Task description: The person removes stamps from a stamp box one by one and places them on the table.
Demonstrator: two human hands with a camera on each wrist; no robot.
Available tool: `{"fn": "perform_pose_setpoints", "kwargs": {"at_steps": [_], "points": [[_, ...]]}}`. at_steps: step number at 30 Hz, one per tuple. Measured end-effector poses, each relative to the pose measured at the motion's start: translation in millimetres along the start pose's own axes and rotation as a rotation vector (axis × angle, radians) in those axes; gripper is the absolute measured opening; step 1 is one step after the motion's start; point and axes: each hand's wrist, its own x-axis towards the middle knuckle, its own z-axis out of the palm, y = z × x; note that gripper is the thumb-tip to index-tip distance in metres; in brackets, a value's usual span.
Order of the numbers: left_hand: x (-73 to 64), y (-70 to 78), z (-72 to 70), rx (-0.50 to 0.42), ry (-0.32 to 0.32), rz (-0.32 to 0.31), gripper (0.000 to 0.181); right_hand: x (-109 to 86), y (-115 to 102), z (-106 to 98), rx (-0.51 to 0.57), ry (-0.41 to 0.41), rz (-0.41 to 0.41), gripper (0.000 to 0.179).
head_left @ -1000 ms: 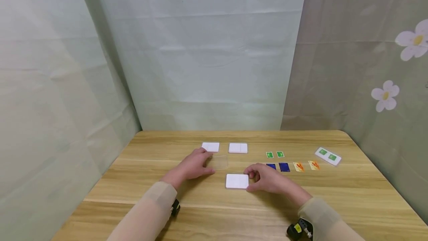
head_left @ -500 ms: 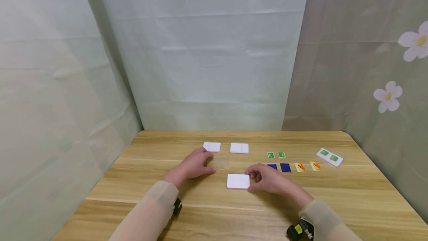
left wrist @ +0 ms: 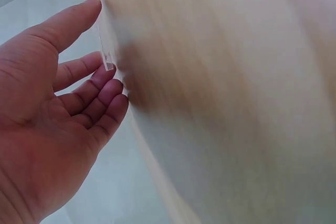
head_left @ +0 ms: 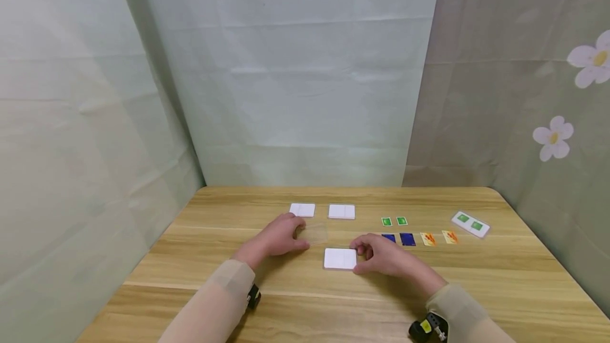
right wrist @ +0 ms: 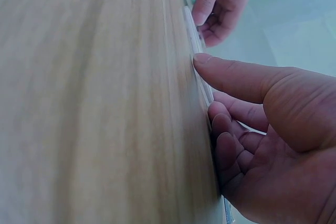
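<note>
My left hand [head_left: 281,235] is at the left end of a clear plastic cover [head_left: 315,233], thumb at the near edge and fingers at the far edge. In the left wrist view the thin edge of this cover [left wrist: 107,59] runs by the thumb and index fingertip. A white card in a clear case [head_left: 340,259] lies in front of me, slightly nearer and to the right. My right hand [head_left: 381,256] grips its right end between thumb and fingers. Seen from the right wrist, the card case [right wrist: 198,56] lies edge-on beside the thumb tip, with the left hand beyond.
Two white cards [head_left: 341,211] in clear cases lie farther back. Right of them lie two small green squares [head_left: 402,220], two dark blue squares [head_left: 407,239] and two orange-patterned squares [head_left: 428,239]. A white card bearing two green squares [head_left: 470,224] lies farthest right.
The left hand and the clear cover have come very slightly nearer. The right hand keeps its place at the white card.
</note>
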Motion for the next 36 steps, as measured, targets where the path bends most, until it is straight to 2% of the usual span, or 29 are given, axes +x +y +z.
{"fn": "perform_pose_setpoints", "kwargs": {"at_steps": [5, 11, 23, 29, 36], "points": [[-2.0, 6.4, 1.4, -0.037, 0.004, 0.042, 0.053, -0.6, 0.4, 0.5, -0.014, 0.003, 0.011, 0.039], [-4.5, 20.7, 2.3, -0.055, 0.006, 0.076, 0.055, -1.1, 0.4, -0.3, -0.006, 0.001, -0.001, 0.038], [-7.0, 47.9, 6.2, -0.021, -0.011, 0.163, 0.054, 0.4, 1.0, -1.3, 0.011, -0.011, -0.015, 0.038], [-9.1, 57.8, 8.9, -0.023, -0.031, 0.149, 0.055, 0.4, 0.4, -1.4, 0.003, -0.009, 0.007, 0.038], [-10.6, 62.6, 11.2, -0.019, -0.054, 0.125, 0.056, -0.1, -0.6, -0.6, 0.013, -0.01, 0.019, 0.04]]}}
